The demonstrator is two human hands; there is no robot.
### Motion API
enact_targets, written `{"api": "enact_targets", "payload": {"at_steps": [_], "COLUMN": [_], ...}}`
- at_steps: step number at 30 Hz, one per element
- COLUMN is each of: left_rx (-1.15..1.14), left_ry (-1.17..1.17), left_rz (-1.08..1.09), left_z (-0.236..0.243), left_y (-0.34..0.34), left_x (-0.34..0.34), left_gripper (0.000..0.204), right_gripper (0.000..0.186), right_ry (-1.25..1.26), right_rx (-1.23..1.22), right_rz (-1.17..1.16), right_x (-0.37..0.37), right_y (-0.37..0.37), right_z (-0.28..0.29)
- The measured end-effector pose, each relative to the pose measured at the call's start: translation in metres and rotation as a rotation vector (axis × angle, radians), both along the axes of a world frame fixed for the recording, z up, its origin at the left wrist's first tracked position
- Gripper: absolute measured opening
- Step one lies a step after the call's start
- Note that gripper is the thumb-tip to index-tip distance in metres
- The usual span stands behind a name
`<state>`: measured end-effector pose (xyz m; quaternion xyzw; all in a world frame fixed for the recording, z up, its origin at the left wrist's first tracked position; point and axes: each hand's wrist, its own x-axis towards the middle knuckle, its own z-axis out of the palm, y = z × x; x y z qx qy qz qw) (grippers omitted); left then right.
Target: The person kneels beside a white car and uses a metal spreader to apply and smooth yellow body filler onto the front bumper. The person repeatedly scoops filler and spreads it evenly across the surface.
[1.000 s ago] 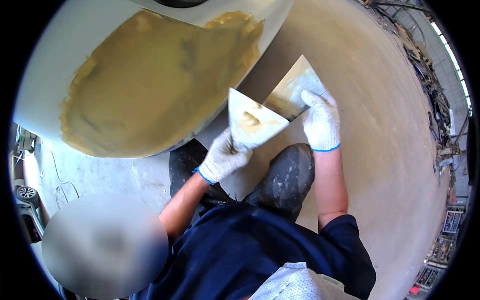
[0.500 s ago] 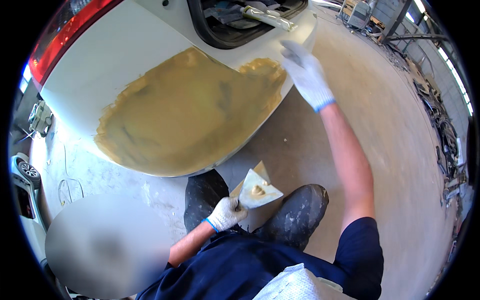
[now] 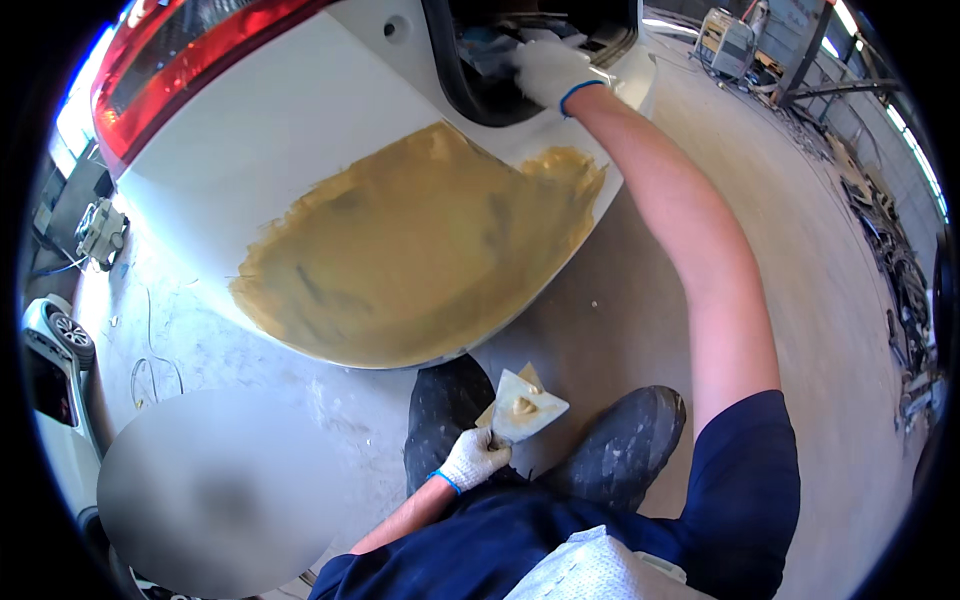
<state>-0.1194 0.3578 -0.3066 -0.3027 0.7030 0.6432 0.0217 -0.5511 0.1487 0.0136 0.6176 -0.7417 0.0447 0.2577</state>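
My left hand (image 3: 474, 460), in a white knit glove with a blue cuff, is closed around a putty knife (image 3: 536, 412) held low between my knees. A dab of tan filler sits on its blade, and another thin tan blade shows behind it. My right hand (image 3: 552, 76), gloved alike, reaches to the sill of the car's rear opening, where it covers most of a tube lying there. Its fingers are blurred, so its grip is unclear. In front of me the white car body (image 3: 270, 150) carries a broad smeared patch of yellow-brown filler (image 3: 420, 250).
Above the panel on the left is a red tail light (image 3: 150, 100). Dark clutter (image 3: 485, 50) lies inside the rear opening. Another car (image 3: 60, 375) stands far left, near a hose (image 3: 150, 365). Scrap parts (image 3: 880, 240) line the right wall; a machine (image 3: 725, 45) stands at the back right.
My right hand has moved forward and left, from beside the panel's right edge to the sill at the opening. My left hand still holds the putty knife. The view has shifted slightly.
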Motion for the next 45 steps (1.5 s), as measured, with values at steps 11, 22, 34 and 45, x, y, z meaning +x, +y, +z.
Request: {"api": "enact_targets", "payload": {"at_steps": [11, 22, 34, 45], "left_rx": [0.249, -0.046, -0.226, -0.249], "left_ry": [-0.011, 0.028, 0.099, 0.075], "left_rz": [-0.115, -0.217, -0.283, -0.305], "left_z": [0.034, 0.028, 0.022, 0.002], "left_y": [-0.052, -0.087, -0.087, -0.099], "left_x": [-0.086, -0.180, -0.191, -0.187], "left_gripper": [0.028, 0.030, 0.035, 0.037], "right_gripper": [0.041, 0.033, 0.036, 0.035], "right_ry": [-1.855, -0.736, -0.393, -0.297], "right_rx": [-0.866, -0.236, 0.054, 0.248], "right_rz": [-0.008, -0.158, 0.039, -0.006], "right_x": [-0.062, 0.051, 0.048, 0.060], "right_y": [0.310, 0.334, 0.313, 0.303], "right_z": [-0.157, -0.170, -0.189, -0.223]}}
